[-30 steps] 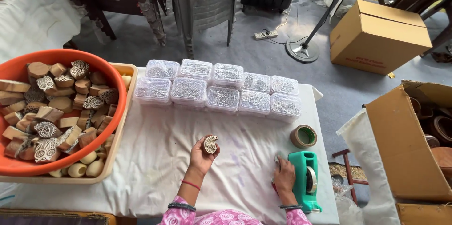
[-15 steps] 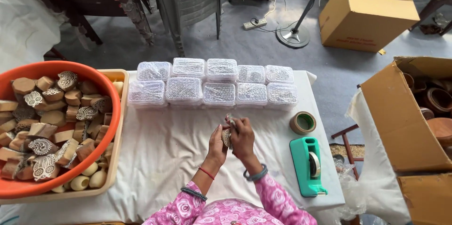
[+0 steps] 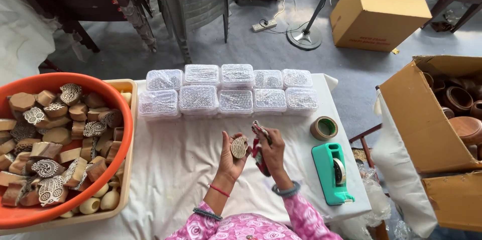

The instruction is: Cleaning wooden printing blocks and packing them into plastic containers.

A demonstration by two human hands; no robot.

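While left hand (image 3: 230, 155) gripped carved wooden block (image 3: 239, 146), right hand (image 3: 271, 150) clasped red-handled scissors (image 3: 258, 153); best kept block steady, blades clear of fingers.

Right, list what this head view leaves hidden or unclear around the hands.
- Red-handled tool: right hand covers most of it; kind unclear.
- Carved wooden block: left hand hides its back.
- Orange tub: cut by the left edge.
- Clear boxes: contents too small.
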